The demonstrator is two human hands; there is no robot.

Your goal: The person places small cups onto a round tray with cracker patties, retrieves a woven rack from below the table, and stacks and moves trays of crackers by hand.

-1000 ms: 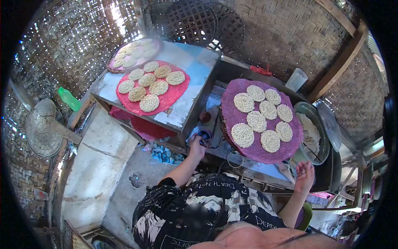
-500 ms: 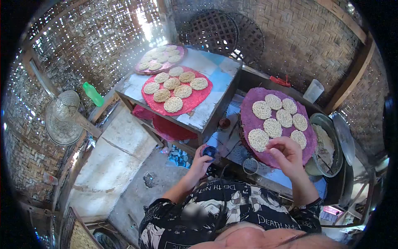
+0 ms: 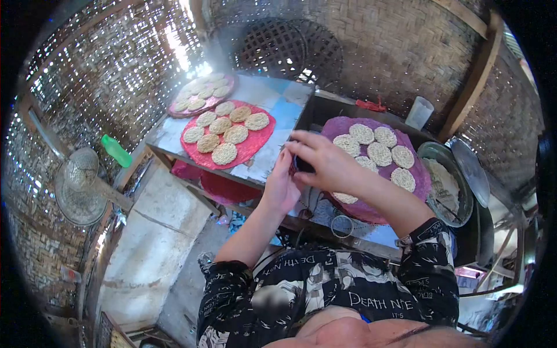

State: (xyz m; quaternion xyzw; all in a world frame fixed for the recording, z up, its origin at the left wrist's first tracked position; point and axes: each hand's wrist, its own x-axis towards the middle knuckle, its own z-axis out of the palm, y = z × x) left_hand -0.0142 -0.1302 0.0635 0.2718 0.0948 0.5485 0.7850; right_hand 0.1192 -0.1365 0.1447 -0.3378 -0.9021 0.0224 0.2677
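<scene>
My left hand is raised in front of the low table, its fingers curled around a small dark-blue cup that is now mostly hidden between my hands. My right hand reaches across, fingers bent over the top of the cup and touching the left fingertips. What its fingers hold is hidden. Below and right of it lies a purple round mat bearing several pale, round, noodle-textured crackers. My right forearm covers part of that mat. A clear ring-shaped glass rim shows near the mat's front edge.
A red mat with several round crackers lies on the raised wooden table, and another loaded mat is behind it. To the right stands a basin of pale dough-like stuff. A clear plastic cup and a green bottle are farther off.
My right hand has left the crackers on the purple mat and moved left to the cup. My left hand has risen with the cup. The view has shifted slightly.
</scene>
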